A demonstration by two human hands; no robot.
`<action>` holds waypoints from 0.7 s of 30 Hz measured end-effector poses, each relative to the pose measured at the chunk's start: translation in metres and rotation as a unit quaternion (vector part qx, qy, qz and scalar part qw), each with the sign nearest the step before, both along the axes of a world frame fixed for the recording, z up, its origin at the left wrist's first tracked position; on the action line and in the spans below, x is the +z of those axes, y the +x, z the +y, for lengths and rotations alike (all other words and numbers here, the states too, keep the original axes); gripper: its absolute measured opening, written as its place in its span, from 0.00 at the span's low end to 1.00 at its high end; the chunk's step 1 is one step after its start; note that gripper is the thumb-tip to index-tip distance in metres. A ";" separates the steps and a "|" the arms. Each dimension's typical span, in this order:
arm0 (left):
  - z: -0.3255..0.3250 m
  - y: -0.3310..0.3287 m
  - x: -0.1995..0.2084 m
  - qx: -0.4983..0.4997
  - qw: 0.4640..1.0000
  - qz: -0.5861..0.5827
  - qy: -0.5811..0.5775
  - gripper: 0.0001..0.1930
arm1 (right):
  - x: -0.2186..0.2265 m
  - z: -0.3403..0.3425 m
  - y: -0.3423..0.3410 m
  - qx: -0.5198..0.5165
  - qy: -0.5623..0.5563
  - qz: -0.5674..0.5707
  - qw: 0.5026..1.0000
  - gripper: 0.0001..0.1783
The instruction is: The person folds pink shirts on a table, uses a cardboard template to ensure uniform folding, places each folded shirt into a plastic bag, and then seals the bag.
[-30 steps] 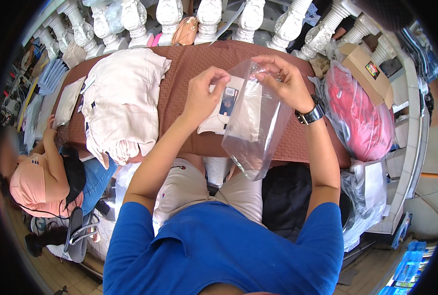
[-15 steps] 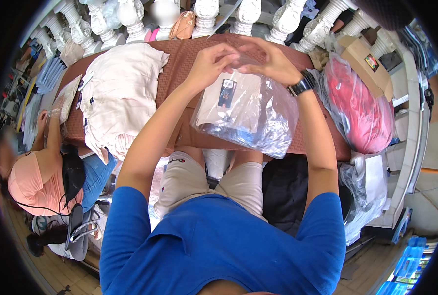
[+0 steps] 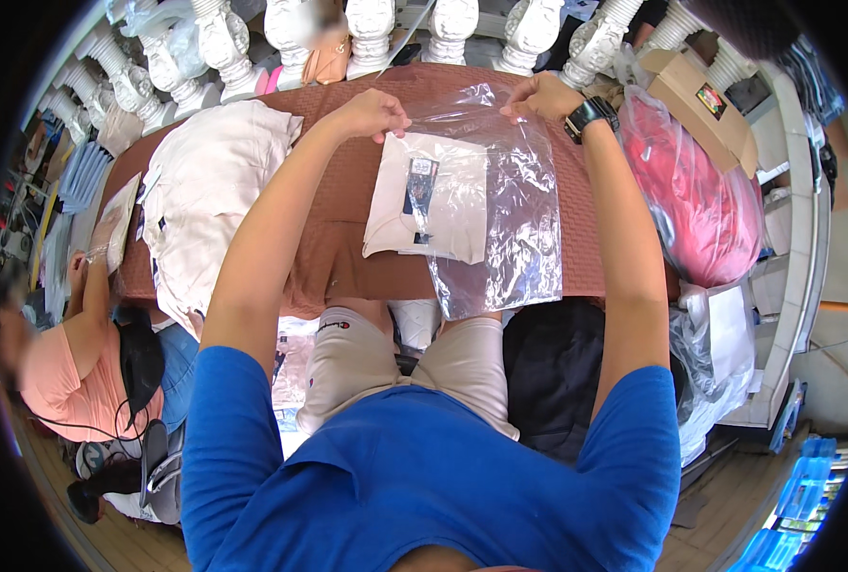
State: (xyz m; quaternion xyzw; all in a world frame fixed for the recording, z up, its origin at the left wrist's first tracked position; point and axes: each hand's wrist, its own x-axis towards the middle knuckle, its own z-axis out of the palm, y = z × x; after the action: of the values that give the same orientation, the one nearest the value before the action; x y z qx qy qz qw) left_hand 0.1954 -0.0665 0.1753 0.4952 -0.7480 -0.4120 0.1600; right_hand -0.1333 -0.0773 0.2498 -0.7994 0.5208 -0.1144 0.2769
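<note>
A folded cream garment (image 3: 383,210) with a dark hang tag lies on the brown-covered table in front of me. A clear plastic bag (image 3: 529,224) spreads over its right part and hangs a little past the table's near edge. My left hand (image 3: 369,114) is closed in a pinch at the bag's far left edge, close to the garment's far left corner. With thumb and fingers together, my right hand (image 3: 546,98) grips the bag's far right edge. The bag is stretched between the two hands. A black watch is on my right wrist.
A large heap of cream garments (image 3: 210,195) sits to the left. On the right are red goods in a clear bag (image 3: 696,200) and a cardboard box (image 3: 696,105). White balusters (image 3: 448,33) line the far side. Another person (image 3: 71,377) works at the far left.
My hands have moved apart, the left one to the left and the right one to the right. The bag has opened out flat and slid off the garment's left part.
</note>
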 end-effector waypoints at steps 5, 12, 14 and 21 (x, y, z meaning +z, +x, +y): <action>-0.057 -0.060 0.019 0.104 0.933 0.289 0.187 0.18 | 0.002 -0.069 -0.015 -0.139 -0.154 0.183 0.961 0.10; -0.105 -0.083 0.077 0.141 0.836 0.182 -0.499 0.16 | 0.009 -0.094 -0.004 -0.189 -0.584 -0.052 0.788 0.09; -0.090 -0.066 0.064 0.134 0.814 0.143 -0.547 0.17 | 0.004 -0.076 0.005 -0.158 -0.628 -0.139 0.749 0.10; -0.025 -0.039 -0.058 0.127 0.825 0.130 -0.536 0.20 | -0.141 0.001 0.025 -0.138 -0.494 -0.272 0.814 0.17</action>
State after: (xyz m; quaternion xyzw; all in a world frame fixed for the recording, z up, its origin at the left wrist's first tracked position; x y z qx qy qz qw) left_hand 0.1561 -0.0915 0.1176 0.3641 -0.7539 0.0169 0.5466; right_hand -0.1081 -0.0764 0.1085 -0.6844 0.4028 -0.6062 -0.0434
